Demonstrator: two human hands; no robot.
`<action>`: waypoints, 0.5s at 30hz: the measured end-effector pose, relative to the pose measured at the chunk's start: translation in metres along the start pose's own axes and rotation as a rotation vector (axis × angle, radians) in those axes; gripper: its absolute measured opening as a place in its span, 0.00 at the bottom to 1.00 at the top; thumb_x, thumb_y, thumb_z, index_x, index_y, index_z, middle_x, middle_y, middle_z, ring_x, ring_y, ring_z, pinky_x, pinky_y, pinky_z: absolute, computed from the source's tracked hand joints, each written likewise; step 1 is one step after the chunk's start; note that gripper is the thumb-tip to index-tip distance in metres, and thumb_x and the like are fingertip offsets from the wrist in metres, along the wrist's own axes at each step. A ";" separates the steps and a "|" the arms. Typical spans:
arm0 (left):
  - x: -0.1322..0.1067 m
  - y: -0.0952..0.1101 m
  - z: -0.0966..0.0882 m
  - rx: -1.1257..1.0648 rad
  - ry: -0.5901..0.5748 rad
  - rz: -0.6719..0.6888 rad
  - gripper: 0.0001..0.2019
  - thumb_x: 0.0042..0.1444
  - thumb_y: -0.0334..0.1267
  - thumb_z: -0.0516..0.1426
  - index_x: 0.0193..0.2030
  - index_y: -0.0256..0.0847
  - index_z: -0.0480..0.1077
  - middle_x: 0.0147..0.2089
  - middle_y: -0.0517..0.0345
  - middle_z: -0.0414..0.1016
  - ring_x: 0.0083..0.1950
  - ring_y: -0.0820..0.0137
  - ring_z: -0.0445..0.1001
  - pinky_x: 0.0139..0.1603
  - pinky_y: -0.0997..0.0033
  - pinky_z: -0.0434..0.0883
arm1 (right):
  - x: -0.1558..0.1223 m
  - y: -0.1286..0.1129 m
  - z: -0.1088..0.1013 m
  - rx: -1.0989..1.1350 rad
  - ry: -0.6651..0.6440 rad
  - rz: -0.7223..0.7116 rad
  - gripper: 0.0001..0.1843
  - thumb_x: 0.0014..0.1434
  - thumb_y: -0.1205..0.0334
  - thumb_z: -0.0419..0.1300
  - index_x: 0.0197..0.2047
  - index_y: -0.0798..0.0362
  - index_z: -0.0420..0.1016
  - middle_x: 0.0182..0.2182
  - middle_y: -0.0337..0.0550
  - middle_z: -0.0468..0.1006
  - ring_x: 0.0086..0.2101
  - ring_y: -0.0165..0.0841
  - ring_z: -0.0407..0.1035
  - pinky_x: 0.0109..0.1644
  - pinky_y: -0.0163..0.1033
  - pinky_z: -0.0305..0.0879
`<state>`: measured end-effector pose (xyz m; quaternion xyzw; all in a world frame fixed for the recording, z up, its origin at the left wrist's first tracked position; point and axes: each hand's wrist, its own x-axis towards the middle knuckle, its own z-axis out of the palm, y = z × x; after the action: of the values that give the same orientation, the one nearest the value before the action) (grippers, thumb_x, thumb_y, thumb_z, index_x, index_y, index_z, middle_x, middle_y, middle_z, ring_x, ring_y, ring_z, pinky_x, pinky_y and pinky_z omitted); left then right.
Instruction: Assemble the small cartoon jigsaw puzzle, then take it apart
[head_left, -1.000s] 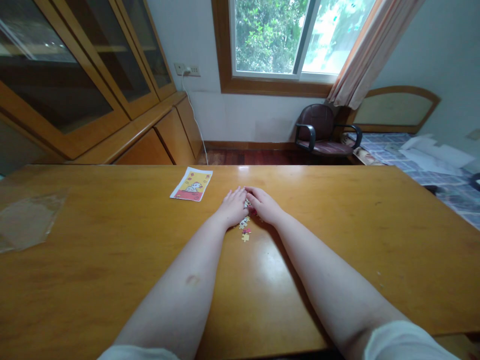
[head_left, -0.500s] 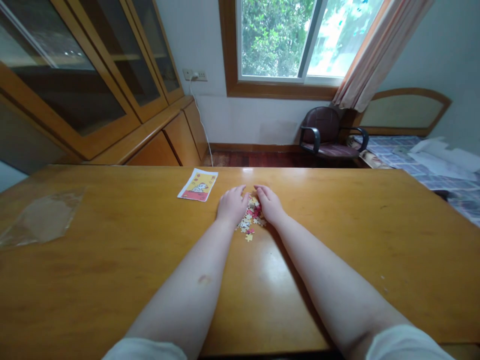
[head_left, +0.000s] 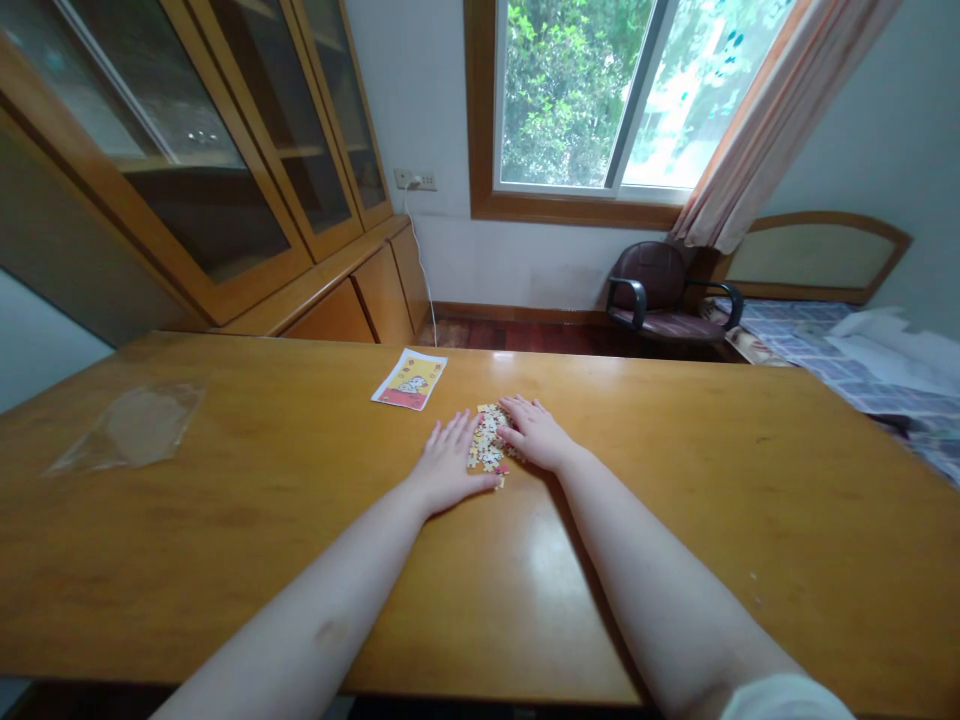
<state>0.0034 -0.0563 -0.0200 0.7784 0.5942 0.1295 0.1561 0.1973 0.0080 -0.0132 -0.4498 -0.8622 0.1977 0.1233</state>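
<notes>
A small heap of jigsaw puzzle pieces [head_left: 488,440], white, yellow and pink, lies on the wooden table [head_left: 675,520] between my hands. My left hand [head_left: 448,464] rests flat beside the heap on its left, fingers spread, thumb touching the nearest pieces. My right hand [head_left: 534,433] lies on the right side of the heap with its fingers stretched over some pieces. A yellow and red picture card [head_left: 409,379] showing a white animal lies just beyond and left of the heap.
A clear plastic bag [head_left: 131,425] lies flat on the table's left side. Behind the table are a glass-fronted wooden cabinet [head_left: 225,160], a window, a dark armchair [head_left: 656,290] and a bed [head_left: 862,350] at the right.
My hands have parted, uncovering the puzzle pieces. My left hand slid back toward me. The camera view has tilted and shifted left.
</notes>
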 end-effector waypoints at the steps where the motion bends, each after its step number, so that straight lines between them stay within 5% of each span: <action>1: -0.005 0.002 0.002 0.060 -0.009 0.032 0.54 0.42 0.66 0.57 0.71 0.42 0.43 0.73 0.43 0.39 0.73 0.53 0.38 0.69 0.46 0.35 | 0.000 0.000 0.001 -0.020 0.000 0.007 0.38 0.62 0.42 0.48 0.68 0.57 0.52 0.66 0.54 0.52 0.66 0.43 0.43 0.68 0.53 0.37; 9: 0.033 0.016 0.013 0.132 0.004 0.059 0.59 0.38 0.68 0.57 0.71 0.38 0.39 0.72 0.40 0.41 0.73 0.51 0.36 0.69 0.44 0.34 | 0.004 -0.007 0.009 -0.076 0.011 0.010 0.35 0.64 0.44 0.47 0.68 0.55 0.53 0.67 0.54 0.52 0.66 0.43 0.43 0.67 0.57 0.36; 15: 0.046 0.017 0.011 0.004 0.049 0.115 0.54 0.40 0.57 0.60 0.70 0.34 0.44 0.70 0.43 0.52 0.69 0.55 0.53 0.69 0.58 0.50 | 0.007 -0.012 0.013 -0.003 0.076 0.010 0.34 0.64 0.48 0.48 0.66 0.64 0.54 0.64 0.61 0.57 0.64 0.43 0.49 0.67 0.50 0.42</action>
<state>0.0344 -0.0171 -0.0230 0.8081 0.5523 0.1561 0.1324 0.1792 0.0045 -0.0194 -0.4617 -0.8548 0.1796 0.1544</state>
